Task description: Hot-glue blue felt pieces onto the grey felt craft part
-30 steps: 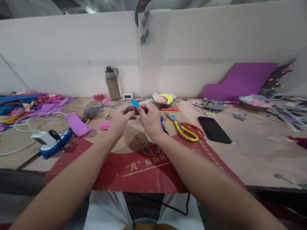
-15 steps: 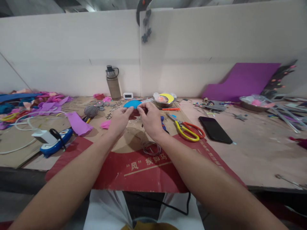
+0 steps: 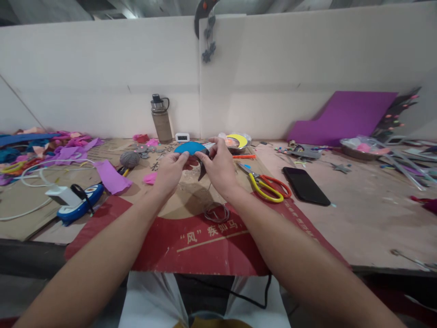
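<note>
Above the red-and-brown sheet (image 3: 153, 255), your left hand (image 3: 170, 172) pinches the blue piece (image 3: 189, 148) and your right hand (image 3: 220, 168) a dark curved piece (image 3: 202, 169), both seemingly light and bendable, best held by the edges.

Behind a scuffed, pinkish worktable (image 3: 362, 223), a white partition (image 3: 102, 68) with a vertical seam (image 3: 200, 100); above the worktable, a grey ceiling (image 3: 54, 11) with brighter patches; beneath it, deep shadow (image 3: 34, 257).

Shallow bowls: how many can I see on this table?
2. One bowl sits mid-table near the white partition, where the yellow crescent shows; the other bowl is in front of the purple sheet at the right. More may be hidden.
</note>
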The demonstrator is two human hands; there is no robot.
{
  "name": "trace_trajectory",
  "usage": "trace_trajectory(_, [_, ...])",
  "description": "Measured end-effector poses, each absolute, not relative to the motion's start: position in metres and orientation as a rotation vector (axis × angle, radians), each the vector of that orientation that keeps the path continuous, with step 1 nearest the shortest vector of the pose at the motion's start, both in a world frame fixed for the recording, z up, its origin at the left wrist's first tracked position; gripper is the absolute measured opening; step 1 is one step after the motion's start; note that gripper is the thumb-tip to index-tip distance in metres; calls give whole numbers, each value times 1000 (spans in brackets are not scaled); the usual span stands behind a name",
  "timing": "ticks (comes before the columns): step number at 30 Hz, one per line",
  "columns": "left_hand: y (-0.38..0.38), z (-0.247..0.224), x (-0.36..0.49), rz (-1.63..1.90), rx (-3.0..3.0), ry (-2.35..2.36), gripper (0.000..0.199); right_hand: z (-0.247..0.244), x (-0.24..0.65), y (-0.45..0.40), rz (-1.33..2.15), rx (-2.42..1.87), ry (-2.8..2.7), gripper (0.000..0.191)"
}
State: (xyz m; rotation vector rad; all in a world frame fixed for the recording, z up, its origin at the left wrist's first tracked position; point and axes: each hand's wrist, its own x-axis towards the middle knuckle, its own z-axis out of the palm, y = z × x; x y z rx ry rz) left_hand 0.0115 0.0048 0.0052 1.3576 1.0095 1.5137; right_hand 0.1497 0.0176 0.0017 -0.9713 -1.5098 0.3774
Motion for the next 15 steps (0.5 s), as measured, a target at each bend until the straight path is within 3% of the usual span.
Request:
trace_trajectory(3, [4, 7, 12, 1516, 1290, 980, 22, 5, 152, 19, 376, -1005, -1599, 15])
trace_trajectory(15, [7, 7, 6, 1379, 1118, 803, 24, 5, 154, 21, 394, -1005, -1548, 18])
